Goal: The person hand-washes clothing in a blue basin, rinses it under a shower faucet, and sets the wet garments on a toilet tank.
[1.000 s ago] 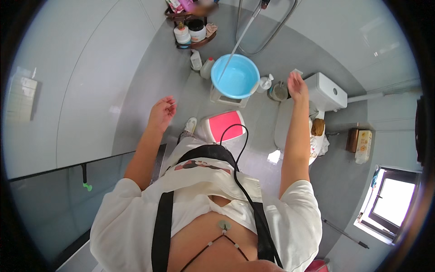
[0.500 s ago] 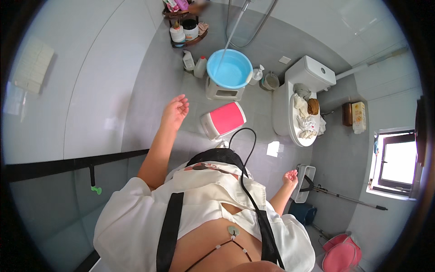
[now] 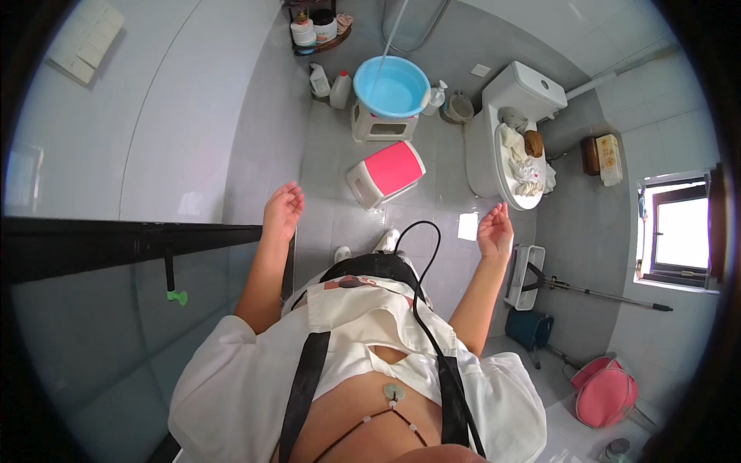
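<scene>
My left hand hangs in the air near the left wall, its fingers loosely bent and apart, with nothing in them. On the other side my right hand is raised, also empty and open, just in front of the toilet in the view. Between and beyond them a stool with a pink top and white sides stands on the floor. Behind it a light blue basin rests on a white stool. A thin stream of water runs down into the basin.
Clothes lie on the closed toilet. Bottles and a small bucket flank the basin. A mop with a long handle leans at the right by a pink folded stool-like item. A black-framed glass partition stands left.
My right hand has come up and forward, away from the mop. The left hand has dropped slightly back toward me. The view has shifted, bringing my shoes into sight.
</scene>
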Motion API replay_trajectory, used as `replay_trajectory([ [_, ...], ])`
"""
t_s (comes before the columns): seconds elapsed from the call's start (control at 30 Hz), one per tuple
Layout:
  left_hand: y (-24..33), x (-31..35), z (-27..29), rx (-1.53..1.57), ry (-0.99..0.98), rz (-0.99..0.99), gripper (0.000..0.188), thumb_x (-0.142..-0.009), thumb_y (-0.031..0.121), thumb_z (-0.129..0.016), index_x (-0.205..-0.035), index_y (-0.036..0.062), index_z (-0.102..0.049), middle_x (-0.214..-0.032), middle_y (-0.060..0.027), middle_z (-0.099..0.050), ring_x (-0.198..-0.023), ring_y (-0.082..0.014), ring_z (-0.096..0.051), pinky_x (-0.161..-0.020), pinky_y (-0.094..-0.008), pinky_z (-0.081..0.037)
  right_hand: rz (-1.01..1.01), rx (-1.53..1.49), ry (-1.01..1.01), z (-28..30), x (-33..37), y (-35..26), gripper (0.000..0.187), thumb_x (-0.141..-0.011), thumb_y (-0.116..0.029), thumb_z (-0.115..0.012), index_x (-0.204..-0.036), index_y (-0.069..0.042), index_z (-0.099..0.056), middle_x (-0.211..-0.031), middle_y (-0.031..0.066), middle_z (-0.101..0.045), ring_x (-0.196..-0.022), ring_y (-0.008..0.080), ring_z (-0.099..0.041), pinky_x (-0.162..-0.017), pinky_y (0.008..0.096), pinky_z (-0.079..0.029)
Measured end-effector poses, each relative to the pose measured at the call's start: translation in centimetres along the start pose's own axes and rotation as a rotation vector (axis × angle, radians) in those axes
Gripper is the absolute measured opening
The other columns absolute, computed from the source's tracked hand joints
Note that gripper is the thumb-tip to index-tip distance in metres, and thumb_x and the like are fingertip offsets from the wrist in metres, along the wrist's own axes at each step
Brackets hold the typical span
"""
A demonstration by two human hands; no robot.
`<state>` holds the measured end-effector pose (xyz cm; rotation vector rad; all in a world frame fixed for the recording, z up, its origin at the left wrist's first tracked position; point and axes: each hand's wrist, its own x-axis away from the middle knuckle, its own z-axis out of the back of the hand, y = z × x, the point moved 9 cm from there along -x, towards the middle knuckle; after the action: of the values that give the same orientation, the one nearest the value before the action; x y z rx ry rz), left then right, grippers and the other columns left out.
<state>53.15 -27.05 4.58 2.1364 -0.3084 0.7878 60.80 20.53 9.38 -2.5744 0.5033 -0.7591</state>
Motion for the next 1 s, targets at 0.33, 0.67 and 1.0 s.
replay_trajectory([
  [0.33, 0.6, 2.7, -6.0, -0.615, -0.139, -0.362, 0.028, -0.075, 0.003, -0.042, -0.1, 0.0049, -0.054, -0.092, -0.0038, -0.054, -0.074, -0.011, -0.052, -0.066, -0.0235, -0.041, -0.01, 1.341, -0.129, -4.3, 2.6, 2.2, 0.025, -0.082, -0.013, -0.052, -0.106, -0.005, -0.053, -0.095, 0.0051, -0.06, -0.083, 0.0151, -0.058, -0.068, 0.0255, -0.045],
  [0.67, -2.7, 3.7, -10.5, -0.795, -0.252, -0.305, 0.023, -0.079, 0.008, -0.044, -0.099, 0.0046, -0.055, -0.093, -0.0046, -0.056, -0.076, -0.0105, -0.052, -0.067, -0.0232, -0.042, 0.171, 1.454, -0.185, -4.6, 1.9, -0.3, 0.022, -0.081, -0.013, -0.053, -0.101, -0.002, -0.056, -0.085, 0.0069, -0.062, -0.075, 0.0138, -0.059, -0.065, 0.0245, -0.044],
  [1.0, -7.0, 2.4, -17.0, -0.877, -0.318, -0.27, 0.02, -0.082, 0.007, -0.044, -0.099, 0.0042, -0.054, -0.094, -0.0043, -0.055, -0.077, -0.0094, -0.052, -0.068, -0.0214, -0.041, 0.232, 1.361, -0.059, -0.2, -0.4, -8.4, 0.021, -0.081, -0.011, -0.052, -0.098, -0.001, -0.057, -0.082, 0.0082, -0.062, -0.073, 0.0138, -0.059, -0.066, 0.0257, -0.046],
])
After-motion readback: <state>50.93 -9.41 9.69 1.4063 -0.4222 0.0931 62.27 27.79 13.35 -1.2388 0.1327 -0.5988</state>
